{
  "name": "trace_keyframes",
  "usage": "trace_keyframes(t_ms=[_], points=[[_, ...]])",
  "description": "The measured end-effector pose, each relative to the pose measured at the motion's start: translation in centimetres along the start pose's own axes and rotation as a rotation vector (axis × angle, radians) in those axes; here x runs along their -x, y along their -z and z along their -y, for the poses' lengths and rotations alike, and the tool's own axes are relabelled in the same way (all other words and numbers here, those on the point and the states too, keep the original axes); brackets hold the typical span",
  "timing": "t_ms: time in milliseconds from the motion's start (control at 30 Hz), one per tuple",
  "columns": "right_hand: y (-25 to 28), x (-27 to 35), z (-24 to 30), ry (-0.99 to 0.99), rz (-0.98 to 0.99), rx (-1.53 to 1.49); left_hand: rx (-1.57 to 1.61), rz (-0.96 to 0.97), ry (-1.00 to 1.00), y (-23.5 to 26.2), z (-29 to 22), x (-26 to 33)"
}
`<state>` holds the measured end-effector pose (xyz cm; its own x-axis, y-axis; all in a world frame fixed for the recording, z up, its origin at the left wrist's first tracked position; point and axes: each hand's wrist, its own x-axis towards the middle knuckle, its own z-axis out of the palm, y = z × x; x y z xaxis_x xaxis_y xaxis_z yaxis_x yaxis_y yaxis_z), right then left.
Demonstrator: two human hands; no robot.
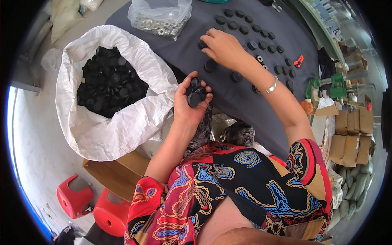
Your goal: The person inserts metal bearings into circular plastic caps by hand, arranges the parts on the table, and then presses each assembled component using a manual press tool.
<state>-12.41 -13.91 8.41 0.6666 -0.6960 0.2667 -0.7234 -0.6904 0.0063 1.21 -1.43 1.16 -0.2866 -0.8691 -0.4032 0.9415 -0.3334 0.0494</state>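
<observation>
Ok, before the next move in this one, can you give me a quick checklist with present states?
1. Left hand loaded: ok, it holds several black caps.
2. Right hand at the grey cloth: ok, fingertips at one cap.
3. Firm right-hand grip: cannot tell, fingers partly cover that cap.
4. White sack open: ok, more caps inside.
5. Red tool apart from both hands: ok.

Bright, diffuse light; palest at left, where floor (pixel 36 163) nears white. White sack (pixel 122 134) bright; black caps (pixel 110 81) inside merge into dark. Glints on bracelet (pixel 272 85), clear plastic bag (pixel 159 12). Strong fisheye bending toward rim; 4 corners black, blue fringe left. Cardboard boxes (pixel 346 143) far right, slightly soft.
</observation>
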Motion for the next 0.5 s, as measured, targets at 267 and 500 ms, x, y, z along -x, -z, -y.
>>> trace_keyframes(t_ms=[267,500], points=[[2.0,7.2,7.5,0.391,-0.014,-0.385,-0.101,0.002,-0.049,-1.2,1.5,1.1],[5.3,12.0,7.3,-0.013,-0.17,-0.591,-0.073,0.038,0.102,0.8,1.8,0.9]])
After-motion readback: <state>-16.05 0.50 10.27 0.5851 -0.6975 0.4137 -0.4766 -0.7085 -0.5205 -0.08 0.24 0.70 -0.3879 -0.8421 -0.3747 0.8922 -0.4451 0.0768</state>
